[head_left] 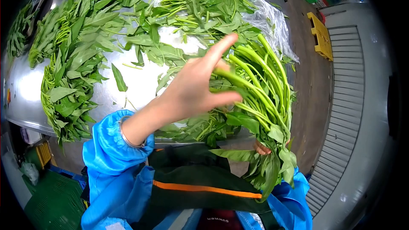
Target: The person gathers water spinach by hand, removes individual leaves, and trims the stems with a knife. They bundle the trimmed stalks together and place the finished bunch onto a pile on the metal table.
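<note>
Holding bunch [279,102] at worktop's [25,106] near right corner, right hand [262,148] wraps leaves [272,170], mostly hidden; left hand [183,85] spreads fingers [220,50] beside stems [249,70]. Best grip lightly, stem ends level.

Metal table [144,88]: leafy green bunches [70,98] left, 1 loose leaf [119,79], clear plastic [266,19].

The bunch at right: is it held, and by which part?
The right hand holds the bunch by its leafy part; the left hand is open.
</note>
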Demonstrator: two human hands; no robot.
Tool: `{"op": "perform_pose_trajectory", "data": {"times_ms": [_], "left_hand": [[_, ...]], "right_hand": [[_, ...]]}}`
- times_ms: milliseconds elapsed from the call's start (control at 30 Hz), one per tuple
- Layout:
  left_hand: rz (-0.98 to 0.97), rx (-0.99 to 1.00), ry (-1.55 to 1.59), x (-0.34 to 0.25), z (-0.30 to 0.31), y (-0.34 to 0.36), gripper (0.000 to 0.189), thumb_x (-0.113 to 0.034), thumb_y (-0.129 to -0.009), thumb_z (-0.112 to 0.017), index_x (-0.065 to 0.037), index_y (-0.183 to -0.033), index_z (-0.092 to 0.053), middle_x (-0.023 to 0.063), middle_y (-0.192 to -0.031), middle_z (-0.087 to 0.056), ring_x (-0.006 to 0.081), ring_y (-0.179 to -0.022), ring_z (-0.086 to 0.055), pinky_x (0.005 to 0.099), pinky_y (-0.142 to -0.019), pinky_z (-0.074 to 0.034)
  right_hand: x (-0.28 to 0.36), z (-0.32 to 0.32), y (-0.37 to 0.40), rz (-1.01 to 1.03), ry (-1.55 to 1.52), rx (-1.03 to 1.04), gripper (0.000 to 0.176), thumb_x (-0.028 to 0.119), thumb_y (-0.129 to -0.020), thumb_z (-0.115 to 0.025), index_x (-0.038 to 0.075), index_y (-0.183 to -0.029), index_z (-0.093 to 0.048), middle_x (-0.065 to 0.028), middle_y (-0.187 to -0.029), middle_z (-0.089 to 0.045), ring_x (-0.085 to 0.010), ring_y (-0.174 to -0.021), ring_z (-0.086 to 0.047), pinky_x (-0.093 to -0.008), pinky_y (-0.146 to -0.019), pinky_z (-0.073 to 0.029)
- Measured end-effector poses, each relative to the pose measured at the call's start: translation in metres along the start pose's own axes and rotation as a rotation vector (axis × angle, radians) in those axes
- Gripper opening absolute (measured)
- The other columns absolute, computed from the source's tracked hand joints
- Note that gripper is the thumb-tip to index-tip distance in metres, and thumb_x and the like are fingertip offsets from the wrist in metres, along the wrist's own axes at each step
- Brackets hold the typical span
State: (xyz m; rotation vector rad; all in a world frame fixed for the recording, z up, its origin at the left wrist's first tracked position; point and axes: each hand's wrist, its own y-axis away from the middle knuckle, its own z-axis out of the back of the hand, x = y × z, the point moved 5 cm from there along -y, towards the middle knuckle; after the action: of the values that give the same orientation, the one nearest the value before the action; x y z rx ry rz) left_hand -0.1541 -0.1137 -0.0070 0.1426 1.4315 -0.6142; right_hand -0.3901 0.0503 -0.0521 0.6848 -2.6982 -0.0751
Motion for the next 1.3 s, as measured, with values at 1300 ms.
{"op": "perform_pose_trajectory", "data": {"times_ms": [1300], "left_hand": [[0.522,0.357,0.504,0.036,-0.004,-0.007,0.079,-0.009,-0.071,-0.075,0.0,-0.135,-0.029,0.0174,-0.13,-0.044,0.0221,-0.107,-0.053,0.0299,-0.092,-0.043]], "right_hand": [[-0.005,-0.002,0.006,0.021,-0.003,-0.045,0.068,0.029,-0.079,-0.053,-0.001,-0.126,-0.014,-0.0178,-0.107,-0.047,-0.0281,-0.085,-0.052,-0.0392,-0.076,-0.041]]}}
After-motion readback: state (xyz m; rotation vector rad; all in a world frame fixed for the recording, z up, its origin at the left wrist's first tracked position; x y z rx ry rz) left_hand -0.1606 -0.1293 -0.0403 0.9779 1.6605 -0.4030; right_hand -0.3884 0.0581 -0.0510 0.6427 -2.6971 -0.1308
